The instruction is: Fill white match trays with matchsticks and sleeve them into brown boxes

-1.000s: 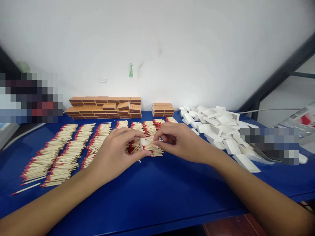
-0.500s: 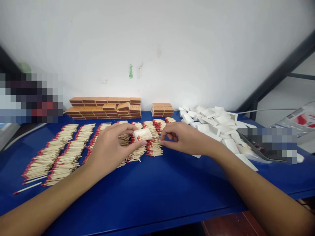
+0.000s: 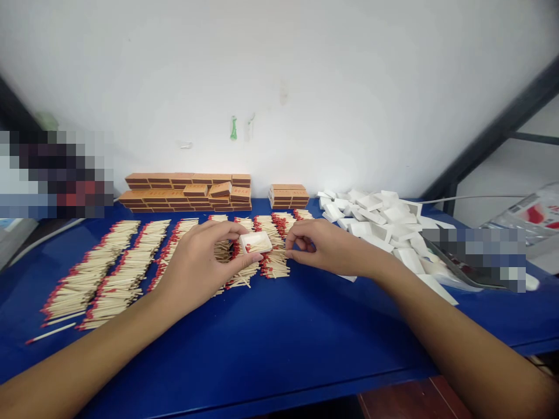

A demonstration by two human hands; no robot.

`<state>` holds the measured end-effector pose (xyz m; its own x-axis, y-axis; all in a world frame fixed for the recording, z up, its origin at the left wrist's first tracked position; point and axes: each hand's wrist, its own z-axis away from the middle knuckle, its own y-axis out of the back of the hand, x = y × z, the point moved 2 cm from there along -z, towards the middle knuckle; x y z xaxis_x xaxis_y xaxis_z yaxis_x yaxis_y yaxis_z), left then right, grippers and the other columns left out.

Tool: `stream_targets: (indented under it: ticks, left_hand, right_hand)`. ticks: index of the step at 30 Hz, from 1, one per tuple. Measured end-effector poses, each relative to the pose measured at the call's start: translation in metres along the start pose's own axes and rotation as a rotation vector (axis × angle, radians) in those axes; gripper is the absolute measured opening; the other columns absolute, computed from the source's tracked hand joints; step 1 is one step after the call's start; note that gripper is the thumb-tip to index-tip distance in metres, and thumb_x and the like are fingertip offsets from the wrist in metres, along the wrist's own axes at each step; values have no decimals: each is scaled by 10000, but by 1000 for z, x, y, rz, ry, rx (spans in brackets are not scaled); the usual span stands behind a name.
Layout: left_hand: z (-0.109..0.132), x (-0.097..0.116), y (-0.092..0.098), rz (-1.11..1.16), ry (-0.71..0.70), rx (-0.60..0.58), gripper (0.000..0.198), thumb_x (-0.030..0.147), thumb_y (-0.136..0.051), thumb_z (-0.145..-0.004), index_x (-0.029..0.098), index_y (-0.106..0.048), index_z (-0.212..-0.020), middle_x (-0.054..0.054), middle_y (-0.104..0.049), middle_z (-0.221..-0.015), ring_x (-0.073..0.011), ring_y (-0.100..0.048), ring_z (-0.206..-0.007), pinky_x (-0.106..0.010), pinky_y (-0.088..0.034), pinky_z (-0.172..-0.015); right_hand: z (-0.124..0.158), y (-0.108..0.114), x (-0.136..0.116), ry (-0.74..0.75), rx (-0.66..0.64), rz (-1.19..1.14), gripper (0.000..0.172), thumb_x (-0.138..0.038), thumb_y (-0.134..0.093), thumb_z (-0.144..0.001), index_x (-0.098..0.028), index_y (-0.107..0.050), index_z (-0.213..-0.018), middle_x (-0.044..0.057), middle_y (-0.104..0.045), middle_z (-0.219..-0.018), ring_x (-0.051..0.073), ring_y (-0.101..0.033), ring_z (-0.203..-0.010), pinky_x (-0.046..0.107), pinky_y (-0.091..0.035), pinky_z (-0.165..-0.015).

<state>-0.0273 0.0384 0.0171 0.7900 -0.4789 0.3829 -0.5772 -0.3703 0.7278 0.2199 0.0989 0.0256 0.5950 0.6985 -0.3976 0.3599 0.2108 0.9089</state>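
Pinching a white tray (image 3: pixel 250 237) with matches (image 3: pixel 258 244) inside, my left hand (image 3: pixel 201 250) holds it above the match rows (image 3: pixel 120 270). Near it, my right hand (image 3: pixel 321 244) curls loosely, parted at the tips. Matchboxes (image 3: pixel 161 196) stand stacked behind; more trays (image 3: pixel 379 218) lie heaped rightward.

Before you stands a pale, smudged wall (image 3: pixel 358 93) with a green scrap (image 3: pixel 233 128) stuck on it. Dark bars (image 3: pixel 489 139) slant at your sides; reddish-brown floor (image 3: pixel 406 400) shows below your blue tabletop (image 3: pixel 288 343).
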Motion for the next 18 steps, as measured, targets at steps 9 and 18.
stream_targets:
  ticks: [9, 18]
  left_hand:
    - [-1, -1, -1, -16, 7, 10, 348, 520, -814, -838, 264, -733, -1060, -15, -794, -1076, -245, -729, -968, -363, -579, -868]
    - [-1, -2, 0, -7, -4, 10, 364, 509, -819, -837, 244, -733, -1070, -12, -791, -1084, -233, -725, -986, -344, -564, -854]
  right_hand:
    - [2, 3, 0, -4, 10, -6, 135, -251, -603, -929, -196, -651, -816, -21, -563, -686, 126, -483, -615, 287, -335, -592]
    - [2, -4, -8, -21, -29, 25, 141, -222, -637, -869, -190, -637, -732, -21, -585, -668, 116, -476, -607, 289, -335, -588]
